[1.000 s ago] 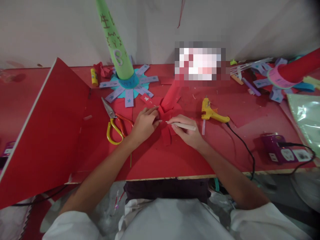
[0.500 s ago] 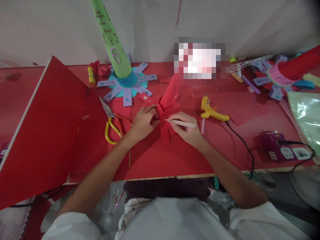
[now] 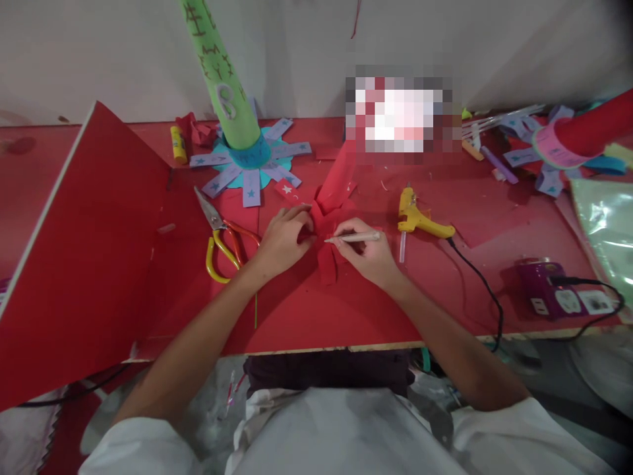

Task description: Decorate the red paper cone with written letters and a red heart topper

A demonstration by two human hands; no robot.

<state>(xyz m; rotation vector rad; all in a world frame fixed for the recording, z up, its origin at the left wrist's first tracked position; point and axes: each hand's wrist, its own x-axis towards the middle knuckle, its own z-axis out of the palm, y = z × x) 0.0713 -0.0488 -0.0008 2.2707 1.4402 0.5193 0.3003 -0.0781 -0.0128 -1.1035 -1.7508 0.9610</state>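
Observation:
In my right hand [image 3: 373, 257] is a slim white pen [image 3: 360, 237], its tip pointing left at the red paper craft. My left hand [image 3: 284, 239] is closed at the left edge of that craft, thumb and fingers pinching red paper. The craft has a red paper tube [image 3: 337, 177] leaning up and right from a base of red paper strips. One strip [image 3: 327, 267] hangs toward me, and another strip [image 3: 287, 190] at the left carries white marks, a star among them. Whatever the pen tip is marking is too small to make out.
Left of my hands lie yellow-and-orange-handled scissors [image 3: 217, 231]; a yellow glue gun [image 3: 420, 221] is on the right, its cord running toward a purple power adapter [image 3: 554, 290]. Behind stand a green paper tube [image 3: 232, 115] and a glue stick [image 3: 179, 145]. A red board [image 3: 84, 264] rises at left.
The pen has tilted so its rear end sits slightly higher, and my right hand has shifted a little. My left hand stays on the red paper. The whole view has moved slightly.

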